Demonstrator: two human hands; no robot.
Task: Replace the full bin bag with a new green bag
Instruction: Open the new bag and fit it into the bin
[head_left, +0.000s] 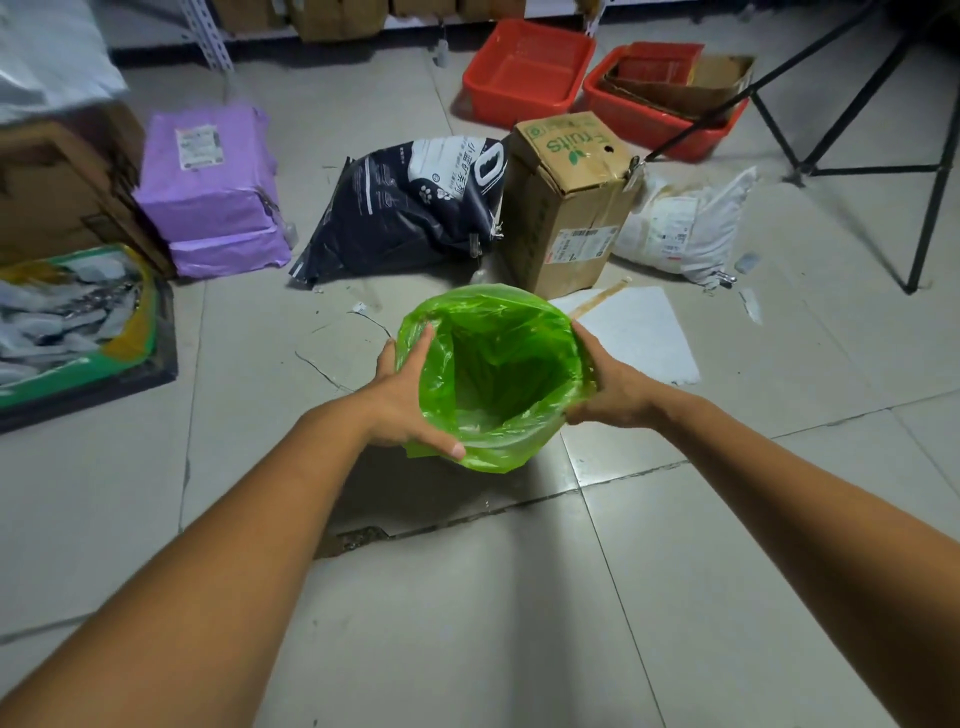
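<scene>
A translucent green bag (493, 374) lines a small round bin on the tiled floor, its mouth spread wide and its edge folded down over the rim. The bin itself is almost wholly hidden under the plastic. My left hand (402, 395) presses against the bag's left side, thumb along the near rim. My right hand (610, 384) grips the folded plastic on the right side. The inside of the bag looks empty. No full bag can be picked out for certain.
Behind the bin lie a dark printed sack (415, 202), an upright cardboard box (566, 202), a white sack (685, 223) and a flat white sheet (639, 332). Purple parcels (213, 192) and boxes stand at left. Red baskets (530, 70) and black stand legs (924, 171) are farther back.
</scene>
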